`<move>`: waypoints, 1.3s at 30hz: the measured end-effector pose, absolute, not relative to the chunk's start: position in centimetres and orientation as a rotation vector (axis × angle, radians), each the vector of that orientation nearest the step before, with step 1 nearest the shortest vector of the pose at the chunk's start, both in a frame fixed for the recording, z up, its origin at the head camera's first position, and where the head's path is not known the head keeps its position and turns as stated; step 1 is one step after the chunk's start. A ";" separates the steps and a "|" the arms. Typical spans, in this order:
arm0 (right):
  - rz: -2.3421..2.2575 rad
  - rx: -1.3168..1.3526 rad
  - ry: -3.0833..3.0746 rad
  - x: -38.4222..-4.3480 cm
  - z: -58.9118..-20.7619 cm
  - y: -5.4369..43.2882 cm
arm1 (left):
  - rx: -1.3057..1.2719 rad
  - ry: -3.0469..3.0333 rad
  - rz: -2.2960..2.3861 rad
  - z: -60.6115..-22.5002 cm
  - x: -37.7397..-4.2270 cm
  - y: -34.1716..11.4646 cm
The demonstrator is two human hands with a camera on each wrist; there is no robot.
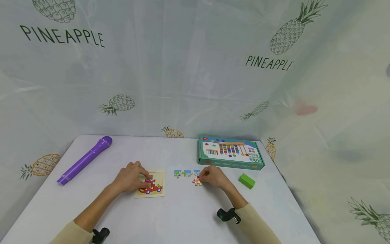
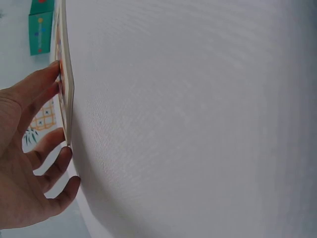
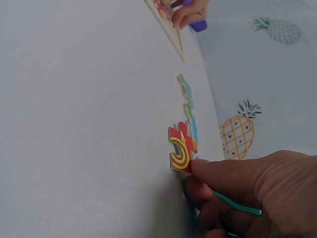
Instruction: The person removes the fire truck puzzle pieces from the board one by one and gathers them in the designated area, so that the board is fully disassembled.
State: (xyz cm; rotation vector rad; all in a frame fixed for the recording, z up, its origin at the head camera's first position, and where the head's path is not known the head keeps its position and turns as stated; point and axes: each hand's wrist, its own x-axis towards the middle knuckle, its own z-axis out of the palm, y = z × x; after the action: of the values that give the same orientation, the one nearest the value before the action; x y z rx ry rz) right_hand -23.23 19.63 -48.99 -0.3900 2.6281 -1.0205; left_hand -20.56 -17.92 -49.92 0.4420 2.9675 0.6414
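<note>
A square wooden jigsaw board [image 1: 161,179] with a red car picture lies on the table, left of centre. My left hand [image 1: 129,178] rests over its left side. In the left wrist view, thumb and forefinger touch the board's [image 2: 69,99] face, and other fingers are spread near its edge. My right hand [image 1: 214,176] pinches a red and yellow jigsaw piece [image 3: 182,148] between thumb and fingers at its near edge. This piece sits just in front of a row of several blue jigsaw pieces [image 1: 186,173]. Part of the board's picture is hidden under my left hand.
A purple toy microphone [image 1: 85,160] lies at the table's left. At the back right is a green ring game box [image 1: 231,152], with a green block [image 1: 246,181] in front of it. A pineapple-print curtain [image 1: 182,67] hangs behind the white table [image 1: 170,220].
</note>
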 end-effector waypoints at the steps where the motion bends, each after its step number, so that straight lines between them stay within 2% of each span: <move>1: -1.019 -0.383 2.630 -23.2 -48.9 19.6 | 0.443 2.968 0.642 -49.9 -20.6 -17.9; 39: -0.894 -0.382 2.783 -22.8 -48.8 18.3 | 0.439 2.963 0.649 -49.7 -20.4 -17.8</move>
State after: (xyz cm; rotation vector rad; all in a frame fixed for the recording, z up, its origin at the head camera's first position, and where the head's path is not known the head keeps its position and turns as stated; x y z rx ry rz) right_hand -22.76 18.31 -48.80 -0.3823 2.7829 -0.8938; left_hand -20.36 -17.82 -49.69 0.4391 2.9629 0.6486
